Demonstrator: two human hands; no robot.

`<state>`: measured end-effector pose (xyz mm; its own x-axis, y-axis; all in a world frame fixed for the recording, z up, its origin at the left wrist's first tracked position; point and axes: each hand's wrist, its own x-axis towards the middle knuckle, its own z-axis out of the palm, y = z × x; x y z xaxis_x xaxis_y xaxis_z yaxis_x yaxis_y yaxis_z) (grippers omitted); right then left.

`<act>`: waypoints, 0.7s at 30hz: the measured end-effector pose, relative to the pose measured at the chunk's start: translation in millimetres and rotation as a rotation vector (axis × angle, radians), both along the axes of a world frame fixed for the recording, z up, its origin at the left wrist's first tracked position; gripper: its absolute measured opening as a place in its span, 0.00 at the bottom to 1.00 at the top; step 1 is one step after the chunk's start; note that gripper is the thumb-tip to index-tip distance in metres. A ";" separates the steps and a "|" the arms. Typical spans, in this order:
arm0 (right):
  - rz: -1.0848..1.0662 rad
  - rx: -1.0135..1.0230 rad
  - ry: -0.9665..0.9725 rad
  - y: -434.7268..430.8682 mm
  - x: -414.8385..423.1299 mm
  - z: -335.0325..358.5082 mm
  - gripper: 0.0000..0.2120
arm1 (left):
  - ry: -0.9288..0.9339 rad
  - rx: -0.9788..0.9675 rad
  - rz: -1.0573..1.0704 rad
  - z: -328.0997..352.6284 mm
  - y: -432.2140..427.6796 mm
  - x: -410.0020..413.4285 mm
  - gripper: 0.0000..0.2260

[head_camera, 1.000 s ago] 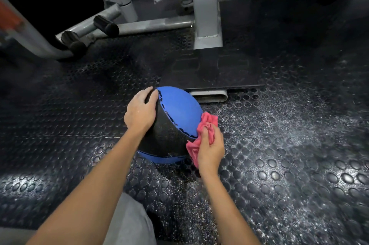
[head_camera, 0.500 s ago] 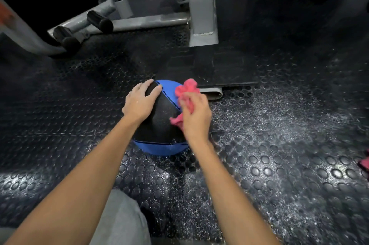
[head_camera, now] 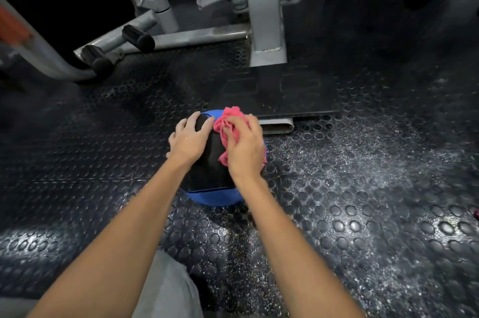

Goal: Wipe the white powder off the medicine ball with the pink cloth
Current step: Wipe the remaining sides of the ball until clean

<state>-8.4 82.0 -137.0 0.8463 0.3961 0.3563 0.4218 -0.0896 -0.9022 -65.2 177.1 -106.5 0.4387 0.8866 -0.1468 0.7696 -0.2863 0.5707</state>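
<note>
The black and blue medicine ball sits on the studded rubber floor in the middle of the head view. My left hand lies spread on its upper left side, fingers straight. My right hand grips the bunched pink cloth and presses it on the ball's top right. Most of the blue panel is hidden under the cloth and my hands. No powder shows on the visible black panel.
White powder is scattered over the floor to the right of the ball. A grey gym machine frame with black foot pegs stands just behind, and its dark base plate lies right behind the ball. My grey-trousered knee is below.
My right hand carried the cloth from the ball's lower right side up onto its top. The ball has turned so the black panel faces up. My left hand stayed on the left side.
</note>
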 end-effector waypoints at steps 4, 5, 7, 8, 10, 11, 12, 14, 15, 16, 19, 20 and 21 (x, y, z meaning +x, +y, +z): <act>0.032 0.026 -0.182 -26.8 -58.4 -36.5 0.12 | -0.019 -0.040 0.050 -0.2 5.1 2.4 0.25; 0.035 0.037 -0.237 -37.3 -71.9 -50.2 0.13 | -0.030 -0.048 0.047 0.0 6.5 1.9 0.25; 0.041 0.063 -0.313 -51.4 -85.9 -72.0 0.12 | -0.055 -0.056 0.046 0.7 8.3 -1.4 0.25; 0.045 0.082 -0.316 -54.5 -86.5 -76.0 0.09 | -0.066 -0.055 0.045 0.2 8.5 -3.5 0.25; 0.032 0.108 -0.228 -50.8 -78.2 -65.8 0.06 | -0.080 -0.049 0.040 -2.6 6.3 -9.8 0.25; 0.010 0.108 -0.166 -44.1 -70.1 -53.1 0.07 | -0.089 -0.042 0.039 -4.1 3.8 -13.6 0.25; -0.009 0.106 -0.113 -35.2 -59.0 -37.7 0.07 | -0.102 -0.035 0.040 -5.2 1.6 -17.0 0.25; 0.012 0.093 0.007 -13.3 -34.5 -7.8 0.07 | -0.132 -0.027 0.051 -6.7 -0.2 -21.3 0.24; 0.051 0.086 0.051 -5.8 -26.4 2.9 0.07 | -0.139 -0.028 0.058 -6.9 -0.6 -22.3 0.24; 0.081 0.072 0.056 -2.6 -23.6 8.1 0.07 | -0.143 -0.033 0.065 -6.7 -0.6 -22.5 0.24; 0.076 0.044 -0.107 -19.7 -40.9 -9.1 0.07 | -0.171 -0.070 0.101 -6.3 1.9 -25.3 0.25; 0.071 0.047 -0.174 -31.5 -51.8 -19.3 0.08 | -0.185 -0.081 0.103 -6.2 2.8 -27.9 0.25; 0.074 0.051 -0.199 -42.4 -61.3 -35.2 0.08 | -0.205 -0.095 0.099 -6.5 3.7 -31.7 0.25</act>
<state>-69.7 39.6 -172.2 0.7268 0.4316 0.5343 0.5956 -0.0086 -0.8032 -96.9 180.8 -113.0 0.3797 0.9131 -0.1484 0.6568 -0.1531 0.7383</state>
